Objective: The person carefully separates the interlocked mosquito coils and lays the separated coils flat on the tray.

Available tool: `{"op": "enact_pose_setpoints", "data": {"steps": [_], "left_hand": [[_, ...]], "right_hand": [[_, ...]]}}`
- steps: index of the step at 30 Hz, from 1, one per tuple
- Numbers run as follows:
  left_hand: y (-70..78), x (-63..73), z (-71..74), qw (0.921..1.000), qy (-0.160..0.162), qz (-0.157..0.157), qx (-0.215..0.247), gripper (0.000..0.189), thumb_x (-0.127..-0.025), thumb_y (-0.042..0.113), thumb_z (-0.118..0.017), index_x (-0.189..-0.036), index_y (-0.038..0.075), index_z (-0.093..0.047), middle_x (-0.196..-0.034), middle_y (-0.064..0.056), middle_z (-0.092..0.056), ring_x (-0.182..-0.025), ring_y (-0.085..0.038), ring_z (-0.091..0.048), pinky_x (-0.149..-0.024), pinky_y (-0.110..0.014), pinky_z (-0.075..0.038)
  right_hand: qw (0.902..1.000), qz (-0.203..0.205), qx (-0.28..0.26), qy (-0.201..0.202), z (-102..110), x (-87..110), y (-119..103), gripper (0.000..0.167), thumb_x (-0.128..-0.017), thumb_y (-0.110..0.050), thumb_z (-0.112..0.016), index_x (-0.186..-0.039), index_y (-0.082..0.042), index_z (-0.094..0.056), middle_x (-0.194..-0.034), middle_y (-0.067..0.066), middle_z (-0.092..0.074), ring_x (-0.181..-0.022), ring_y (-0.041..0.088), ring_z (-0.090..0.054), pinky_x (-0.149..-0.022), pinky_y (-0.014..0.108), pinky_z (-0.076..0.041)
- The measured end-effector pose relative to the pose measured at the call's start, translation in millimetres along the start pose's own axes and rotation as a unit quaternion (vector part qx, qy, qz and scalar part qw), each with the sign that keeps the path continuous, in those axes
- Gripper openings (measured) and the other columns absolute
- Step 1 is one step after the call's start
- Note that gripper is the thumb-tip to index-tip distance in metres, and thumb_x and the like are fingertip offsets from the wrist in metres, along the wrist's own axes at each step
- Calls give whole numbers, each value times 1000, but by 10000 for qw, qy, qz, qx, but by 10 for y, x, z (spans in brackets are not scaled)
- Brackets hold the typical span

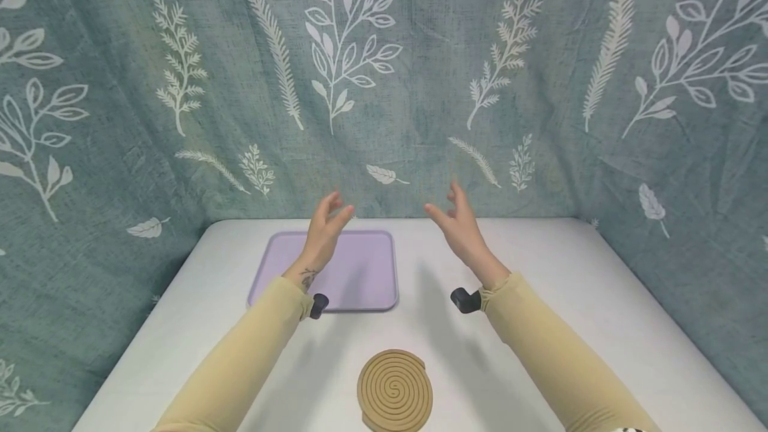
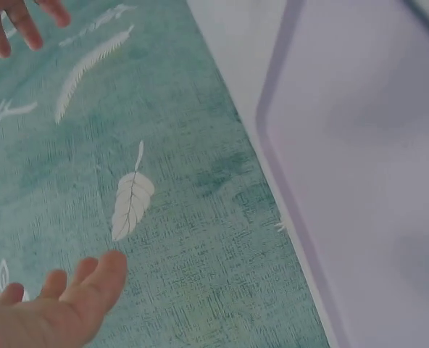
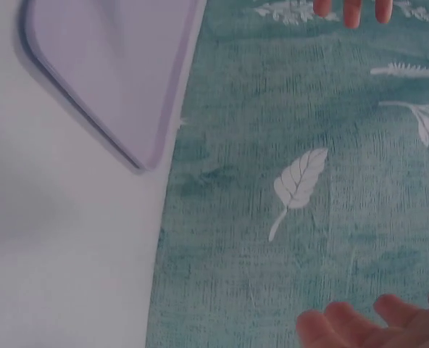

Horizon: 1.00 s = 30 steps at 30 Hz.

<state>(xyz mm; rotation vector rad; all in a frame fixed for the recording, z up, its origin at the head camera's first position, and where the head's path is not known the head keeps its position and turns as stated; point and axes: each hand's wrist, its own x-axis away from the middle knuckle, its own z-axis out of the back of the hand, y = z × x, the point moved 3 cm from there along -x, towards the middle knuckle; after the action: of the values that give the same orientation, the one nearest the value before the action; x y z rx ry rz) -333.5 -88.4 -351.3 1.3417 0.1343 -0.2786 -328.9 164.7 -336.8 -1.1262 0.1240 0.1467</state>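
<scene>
My left hand is raised above a lavender tray, fingers loosely bent and nothing in them. Across from it, my right hand hovers over the white table, also holding nothing, with a gap between the two hands. In the left wrist view the fingers stand apart from the tray; the right wrist view likewise shows bare fingers. A tan coiled spiral disc, like a round trivet, lies flat on the table nearer to me, between the forearms. Neither hand touches the tray or the disc.
The white table ends at a green-blue cloth with white leaf prints, which hangs behind it and at both sides. A dark wrist-worn device sits at the right wrist, another at the left.
</scene>
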Motion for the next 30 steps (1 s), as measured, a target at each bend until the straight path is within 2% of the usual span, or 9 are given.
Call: {"op": "enact_pose_setpoints", "data": {"steps": [5, 11, 19, 30], "left_hand": [[-39, 167, -6, 10000, -17, -14, -29, 69, -90, 35, -55, -145, 8, -23, -145, -18, -29, -130, -40, -34, -102, -53, -35], [-50, 399, -41, 10000, -91, -20, 12, 66, -89, 31, -54, -143, 6, -26, -143, -19, -32, -127, -40, -38, -101, -55, -36], [-78, 710, -142, 9991, -410, -45, -60, 63, -88, 25, -56, -141, 1, -31, -139, -24, -37, -123, -45, -41, -96, -54, -42], [-318, 1133, -256, 9951, -824, 501, -220, 60, -89, 27, -58, -139, 3, -35, -136, -22, -41, -121, -45, -43, -93, -55, -43]], "right_hand": [[9998, -43, 22, -200, -62, 226, 45, 86, -91, -47, -51, -149, -14, 2, -152, 18, -13, -135, 43, -22, -105, 57, -30], [9993, -24, -42, -381, -126, 507, 83, 82, -92, -42, -52, -149, -13, -2, -152, 18, -15, -135, 43, -24, -104, 58, -31], [9980, -139, -135, -596, -227, 831, 185, 78, -92, -38, -55, -149, -15, -6, -152, 16, -17, -135, 42, -25, -102, 59, -31], [9965, -322, 50, -769, -429, 1196, 410, 77, -89, -39, -57, -148, -12, -14, -149, 20, -25, -130, 46, -32, -95, 60, -39]]}}
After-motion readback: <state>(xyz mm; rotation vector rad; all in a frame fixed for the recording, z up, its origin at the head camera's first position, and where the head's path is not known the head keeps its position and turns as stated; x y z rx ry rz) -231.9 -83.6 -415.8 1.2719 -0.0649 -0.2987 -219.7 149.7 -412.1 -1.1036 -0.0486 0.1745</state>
